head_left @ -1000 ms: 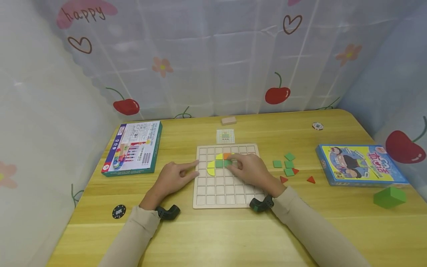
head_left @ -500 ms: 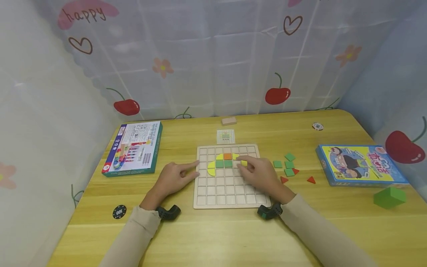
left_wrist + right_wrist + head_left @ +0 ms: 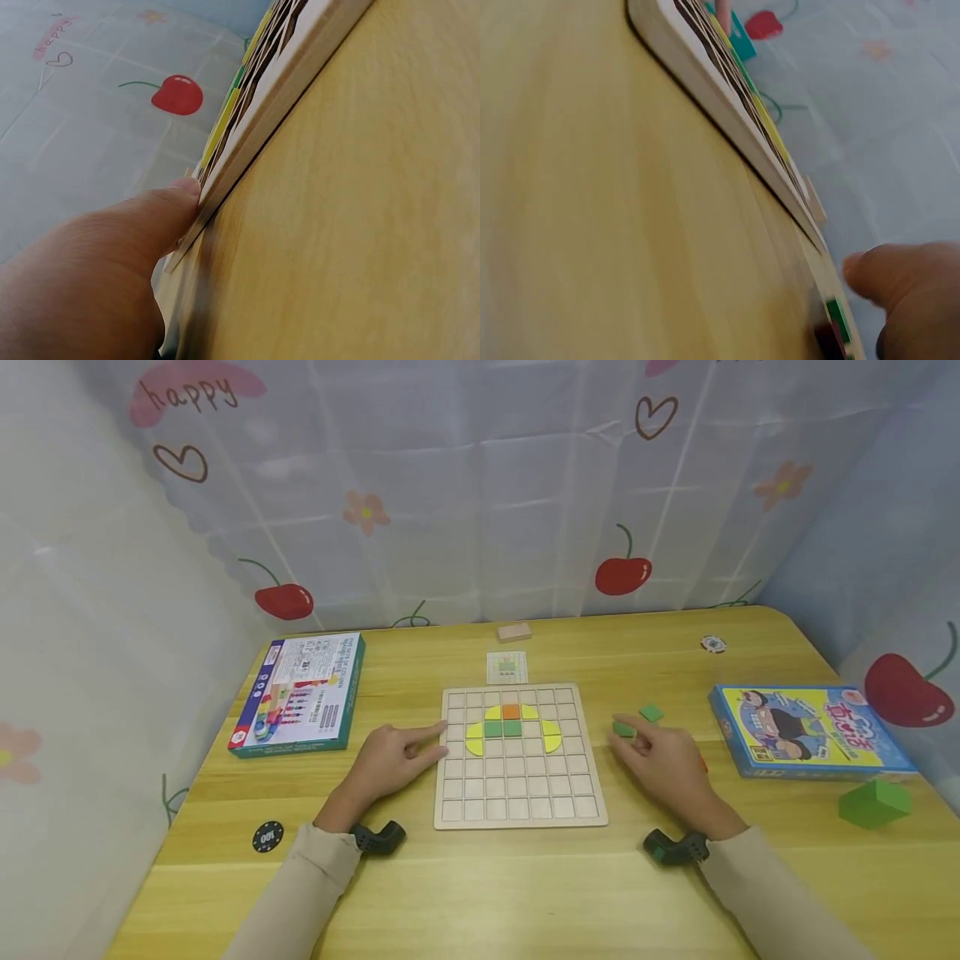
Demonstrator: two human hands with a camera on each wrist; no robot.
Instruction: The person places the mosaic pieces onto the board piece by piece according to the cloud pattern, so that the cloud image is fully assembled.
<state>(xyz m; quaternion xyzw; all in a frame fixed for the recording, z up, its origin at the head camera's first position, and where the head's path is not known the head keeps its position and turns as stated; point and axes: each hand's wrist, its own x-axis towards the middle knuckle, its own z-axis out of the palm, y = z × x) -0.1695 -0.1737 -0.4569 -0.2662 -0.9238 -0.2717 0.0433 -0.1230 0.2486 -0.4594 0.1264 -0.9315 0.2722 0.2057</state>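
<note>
My left hand [image 3: 393,762] touches the left edge of the wooden grid board [image 3: 517,810] with thumb and index finger stretched out. On the board sit two green square tiles [image 3: 512,728], an orange square tile [image 3: 511,711] above them, and yellow rounded tiles on the left [image 3: 475,746] and right [image 3: 552,743]. Right of the board, my right hand [image 3: 667,760] hovers at a loose green square tile [image 3: 622,729], thumb and index finger apart. In the right wrist view the thumb [image 3: 874,274] is clear of the green tile [image 3: 838,319] on the table. Another green tile [image 3: 650,713] lies just beyond; the hand hides other loose pieces.
A small pattern card [image 3: 507,667] and a wooden block [image 3: 514,632] lie behind the board. A game box [image 3: 300,689] stands left, a blue-yellow box [image 3: 813,731] right, with a green block [image 3: 873,803] before it. Chips [image 3: 267,836] lie on the table.
My right hand has moved right, off the board's tiles to the loose green tiles, uncovering the yellow tiles on the board's right. My left hand has stayed at the board's edge.
</note>
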